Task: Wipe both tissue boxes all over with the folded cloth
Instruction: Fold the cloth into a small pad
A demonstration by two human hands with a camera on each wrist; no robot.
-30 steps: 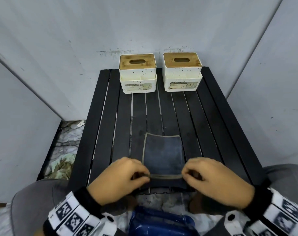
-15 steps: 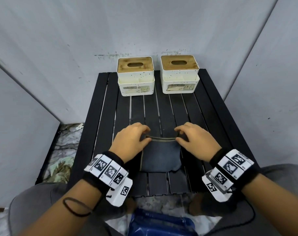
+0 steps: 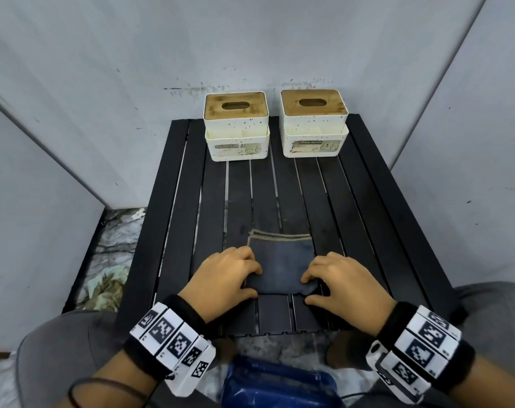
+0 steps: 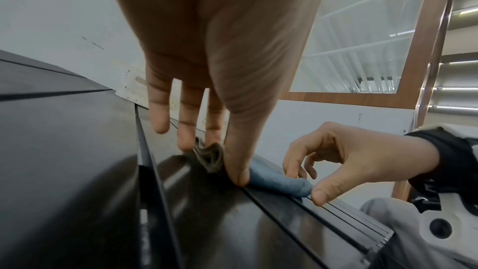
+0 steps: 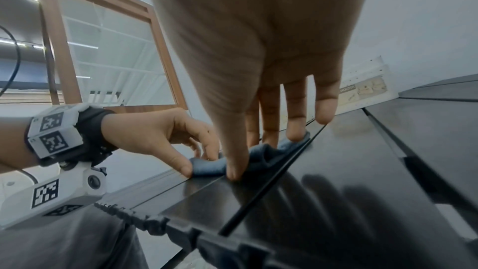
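Two white tissue boxes with wooden lids, the left (image 3: 236,125) and the right (image 3: 313,122), stand side by side at the far edge of the black slatted table (image 3: 353,207). The dark blue folded cloth (image 3: 281,263) lies flat near the front edge, its stitched hems on the far side. My left hand (image 3: 254,282) pinches the cloth's near left corner and my right hand (image 3: 307,290) pinches its near right corner. In the left wrist view my left hand (image 4: 214,161) has its thumb at the cloth (image 4: 279,181) fold. In the right wrist view my right hand (image 5: 264,154) has fingers on the cloth (image 5: 209,166).
Grey walls close in behind and on both sides of the table. A gap at the left shows rubble on the floor (image 3: 109,278). A blue object (image 3: 277,381) sits below the front edge between my grey-clad knees.
My hands carried the cloth's near edge forward onto its far edge, folding it in half. They have since drawn back to the new fold near the front.
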